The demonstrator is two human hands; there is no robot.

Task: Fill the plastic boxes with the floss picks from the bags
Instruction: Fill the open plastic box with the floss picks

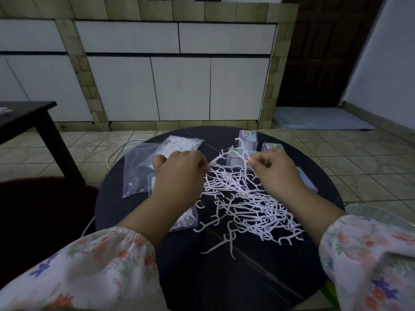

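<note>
On the round dark desk (224,277), a loose pile of white floss picks (244,205) lies between the two forearms, directly toward the person from both hands. The left hand (179,169) is closed in a pinch on one floss pick (216,160), whose long axis runs from the fingertips up and to the right. The right hand (272,168) is closed in a pinch on a few picks that stand nearly upright above the pile; their exact number cannot be told. Both hands are about equally near the pile. The left hand is nearer the open plastic box (186,218) lying under the left wrist, which already holds some picks. The right hand is nearer the stacked boxes (248,140) at the far side of the desk.

Count: two clear bags at the left, one bag (179,145) full of picks and one bag (137,169) that looks nearly empty. At least three boxes with coloured labels are visible behind the hands, plus one box (308,185) partly hidden under the right wrist and the open one at the left. Loose picks number in the dozens; no exact count is possible.

Judgement: the step in hand is gathering picks into aligned bundles. The next move likely calls for turning the held picks parallel before laying them into the open box.
</note>
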